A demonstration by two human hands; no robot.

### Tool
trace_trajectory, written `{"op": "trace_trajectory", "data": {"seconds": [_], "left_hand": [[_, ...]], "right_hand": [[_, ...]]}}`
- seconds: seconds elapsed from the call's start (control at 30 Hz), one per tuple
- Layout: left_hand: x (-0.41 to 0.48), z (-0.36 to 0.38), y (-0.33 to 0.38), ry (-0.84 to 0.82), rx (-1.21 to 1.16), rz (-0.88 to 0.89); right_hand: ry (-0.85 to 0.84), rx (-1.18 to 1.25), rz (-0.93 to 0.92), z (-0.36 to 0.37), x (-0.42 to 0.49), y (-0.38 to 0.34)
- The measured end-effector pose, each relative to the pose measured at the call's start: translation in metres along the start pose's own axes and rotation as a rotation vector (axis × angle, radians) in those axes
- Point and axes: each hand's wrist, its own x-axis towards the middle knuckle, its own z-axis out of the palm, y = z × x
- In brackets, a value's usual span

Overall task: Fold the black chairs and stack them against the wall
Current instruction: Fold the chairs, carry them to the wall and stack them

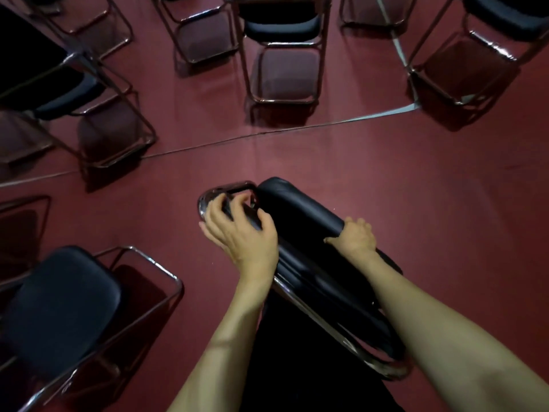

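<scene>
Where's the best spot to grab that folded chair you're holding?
Probably the bare chrome tube at the far end of the folded chair, taken from above, where the left hand curls round it: it is thin and round. The black pad, under the right hand, looks too wide to wrap.

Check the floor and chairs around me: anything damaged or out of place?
One thing: the grey seam strip on the red floor looks ragged and lifted where it bends, by the unfolded chair at upper right. Possibly a trip hazard. The folded chair looks sound.
</scene>
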Motion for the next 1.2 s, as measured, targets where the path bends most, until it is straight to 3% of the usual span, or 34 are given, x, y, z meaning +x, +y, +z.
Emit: {"op": "trace_trajectory", "data": {"seconds": [0.13,0.2,0.33,0.5,0.73,0.83,0.97,1.1,1.2], "left_hand": [[-0.03,-0.012,0.002,-0.019,-0.205,-0.557],[-0.037,-0.019,0.001,-0.071,-0.322,-0.728],[-0.04,-0.03,-0.008,-0.151,-0.378,-0.749],[-0.054,-0.052,-0.028,-0.317,-0.641,-0.823],[-0.061,-0.088,-0.064,-0.478,-0.554,-0.891],[-0.072,-0.102,-0.079,-0.458,-0.559,-0.974],[-0.086,-0.117,-0.091,-0.463,-0.545,-1.015],[-0.109,-0.123,-0.087,-0.419,-0.493,-1.033],[-0.137,-0.122,-0.068,-0.322,-0.501,-1.089]], "right_hand": [[0.015,-0.021,-0.04,0.008,-0.005,-0.001],[0.025,-0.029,-0.053,0.013,-0.006,-0.001],[-0.014,-0.092,-0.052,0.012,-0.011,-0.007],[-0.065,-0.055,-0.059,0.02,-0.026,-0.015],[-0.096,-0.292,-0.142,0.027,-0.055,-0.041],[-0.101,-0.273,-0.208,0.044,-0.062,-0.046],[-0.197,0.133,-0.262,0.066,-0.068,-0.051],[-0.214,0.06,-0.238,0.071,-0.065,-0.053],[-0.164,-0.082,-0.332,0.07,-0.071,-0.046]]}}
